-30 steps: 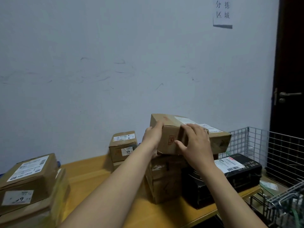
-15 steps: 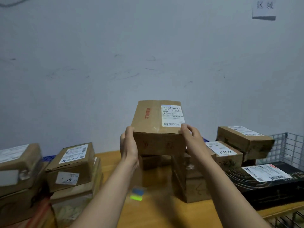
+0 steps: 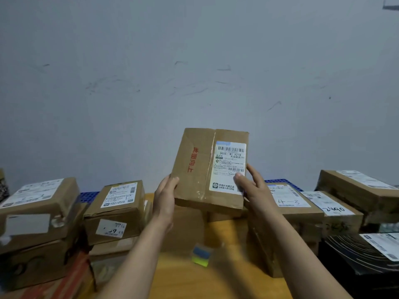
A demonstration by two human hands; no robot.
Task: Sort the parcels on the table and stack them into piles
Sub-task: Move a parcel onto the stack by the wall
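Evidently both hands, left and right, held the parcel clamped between their fingers, above the counter, label tilted up, probably for reading before choosing a pile.

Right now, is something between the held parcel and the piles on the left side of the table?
Nothing visible blocks it. Both hands, left hand and right hand, hold the parcel raised above the table; the air toward the left piles looks free.
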